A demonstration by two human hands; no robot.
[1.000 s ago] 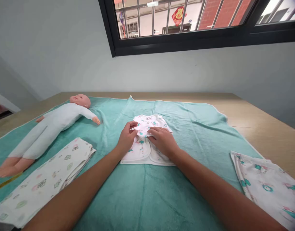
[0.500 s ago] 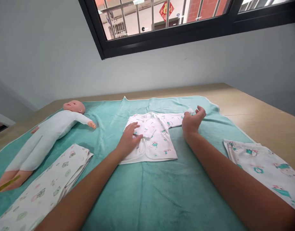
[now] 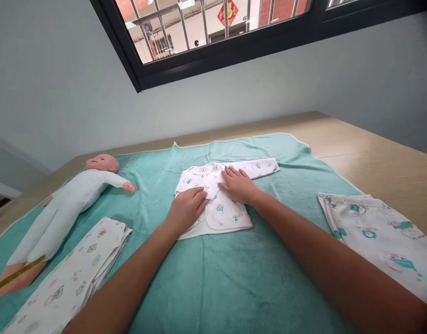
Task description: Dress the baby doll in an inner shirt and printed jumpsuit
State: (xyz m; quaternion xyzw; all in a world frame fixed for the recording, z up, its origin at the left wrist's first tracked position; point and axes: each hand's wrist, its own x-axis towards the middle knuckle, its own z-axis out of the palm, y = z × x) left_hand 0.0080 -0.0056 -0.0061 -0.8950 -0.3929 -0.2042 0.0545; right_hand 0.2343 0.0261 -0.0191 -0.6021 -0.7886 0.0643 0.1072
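A small white baby shirt with a teal and pink print lies in the middle of a teal towel. One sleeve stretches out flat to the right. My left hand rests on the shirt's left half, fingers bent and laid on the cloth. Flat on the shirt's chest lies my right hand, its fingers stretched out and pointing left. Neither hand grips anything.
A baby doll in a pale suit lies at the left of the towel. A folded printed cloth sits at the near left, another printed cloth at the right. The wooden table meets a wall with a window behind.
My right hand pulled the shirt's sleeve out to the right, let it go and came back onto the shirt's chest. The left hand stayed on the shirt. The camera has tilted.
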